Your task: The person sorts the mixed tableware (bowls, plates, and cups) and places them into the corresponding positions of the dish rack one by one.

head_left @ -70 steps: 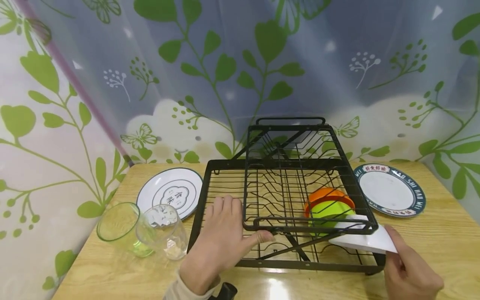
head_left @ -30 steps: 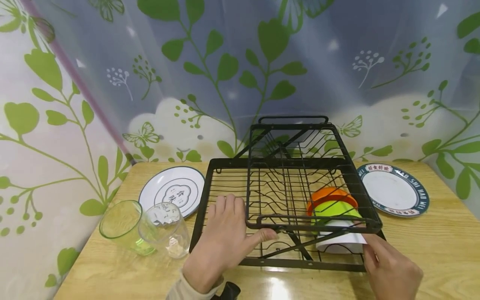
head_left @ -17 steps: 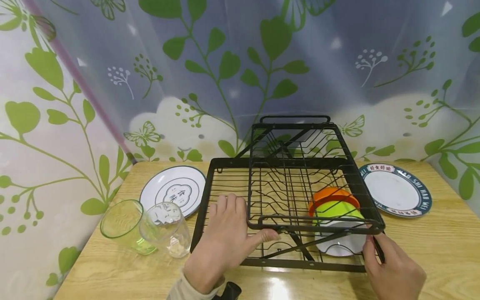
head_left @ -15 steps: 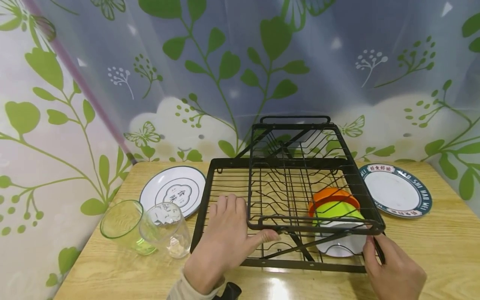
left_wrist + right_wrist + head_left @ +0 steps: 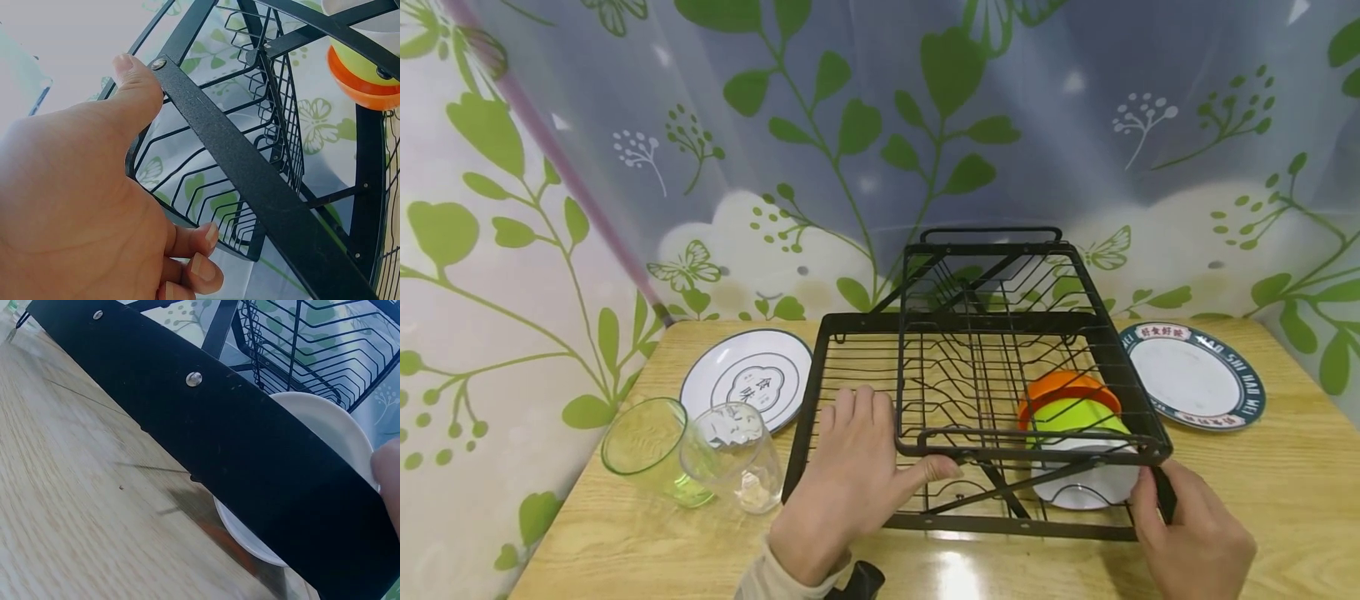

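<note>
A white bowl (image 5: 1086, 487) stands on its side in the lower tier of a black two-tier dish rack (image 5: 981, 525), in front of a green bowl (image 5: 1075, 417) and an orange bowl (image 5: 1063, 385). My right hand (image 5: 1198, 529) pinches the white bowl's rim at the rack's front right corner; some fingers are hidden by the frame. In the right wrist view, the thumb (image 5: 389, 475) is at the rim. My left hand (image 5: 850, 475) rests at the upper tier's front left corner, fingers reaching back and thumb along the front bar.
To the left are a white plate (image 5: 707, 375), a green-tinted glass (image 5: 643, 442) and a clear glass (image 5: 760, 487). A dark-rimmed plate (image 5: 1187, 383) lies right of the rack on the wooden table (image 5: 625, 567). A patterned curtain (image 5: 850, 150) hangs behind.
My right hand has carried the white bowl leftward into the rack and tilted it up in front of the green bowl. The left hand has stayed in place on the rack.
</note>
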A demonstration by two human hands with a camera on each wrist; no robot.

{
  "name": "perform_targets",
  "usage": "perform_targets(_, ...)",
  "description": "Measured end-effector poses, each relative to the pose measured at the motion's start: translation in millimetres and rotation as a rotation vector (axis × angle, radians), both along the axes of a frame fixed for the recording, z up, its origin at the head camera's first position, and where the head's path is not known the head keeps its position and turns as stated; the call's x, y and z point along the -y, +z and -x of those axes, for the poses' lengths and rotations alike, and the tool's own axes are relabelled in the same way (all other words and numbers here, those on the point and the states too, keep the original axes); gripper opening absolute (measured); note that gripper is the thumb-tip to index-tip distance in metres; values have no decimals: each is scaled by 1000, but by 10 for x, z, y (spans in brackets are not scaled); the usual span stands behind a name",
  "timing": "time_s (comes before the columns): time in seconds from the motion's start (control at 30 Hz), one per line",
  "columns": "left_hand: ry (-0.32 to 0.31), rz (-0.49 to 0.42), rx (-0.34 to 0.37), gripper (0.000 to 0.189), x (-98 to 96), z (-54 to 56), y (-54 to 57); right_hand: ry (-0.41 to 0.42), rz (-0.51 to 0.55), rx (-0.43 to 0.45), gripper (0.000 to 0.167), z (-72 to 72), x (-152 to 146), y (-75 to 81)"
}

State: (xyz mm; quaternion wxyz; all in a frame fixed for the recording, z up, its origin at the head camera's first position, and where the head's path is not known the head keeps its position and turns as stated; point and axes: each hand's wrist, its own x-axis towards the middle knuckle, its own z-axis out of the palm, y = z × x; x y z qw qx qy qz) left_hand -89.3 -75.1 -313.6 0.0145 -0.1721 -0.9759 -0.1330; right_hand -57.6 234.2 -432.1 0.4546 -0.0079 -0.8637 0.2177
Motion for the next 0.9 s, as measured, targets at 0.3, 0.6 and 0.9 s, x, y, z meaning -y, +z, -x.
perform_targets(0.3,-1,13,-28,81,10,-10,-11,-185,395,-27,21,-9,-76,11)
perform_targets(0.6,-8,9,-61,80,4,-1,-24,-292,839,378,39,117,-552,-104)
perform_targets(0.9,-23,14,-89,79,1,-5,-35,-179,1215,660,15,451,-953,-272)
